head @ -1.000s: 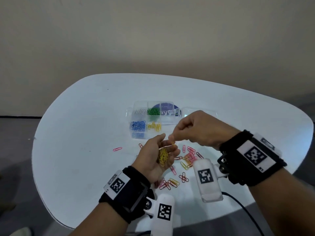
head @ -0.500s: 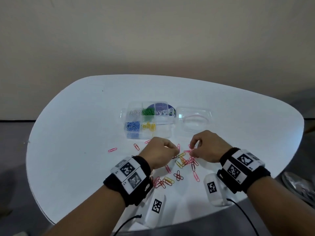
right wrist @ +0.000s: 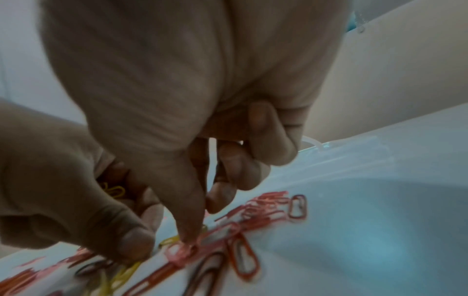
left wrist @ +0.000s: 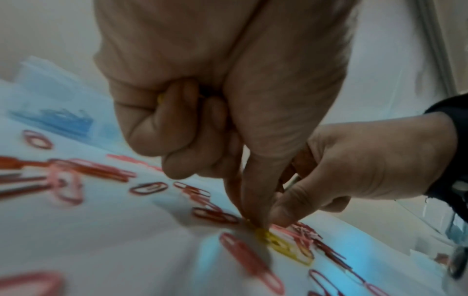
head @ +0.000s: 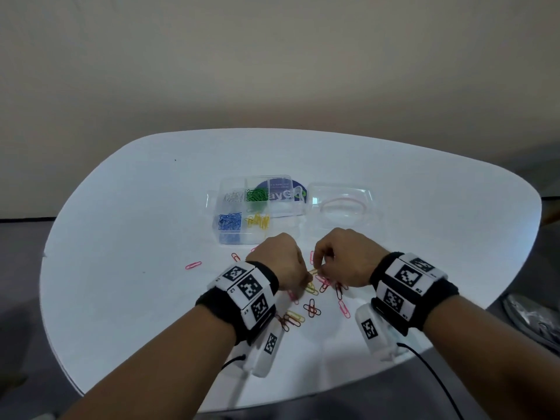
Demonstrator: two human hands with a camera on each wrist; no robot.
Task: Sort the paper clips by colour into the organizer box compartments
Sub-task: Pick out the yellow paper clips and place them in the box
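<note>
Nearest, on the white table: loose paper clips, red, pink and yellow, some overlapping; light, thin, springy wire, likely slippery flat on the top, best pinched by one end loop. Above them: left hand, curled round a bunch of yellow clips, fingertips on a yellow clip on the table; right hand, thumb and forefinger closing on clips, grip unclear. Farther: organizer box, white, green, blue and yellow clips in separate compartments; clear lid alongside.

Black wristbands carry white tags printed with square black markers.
</note>
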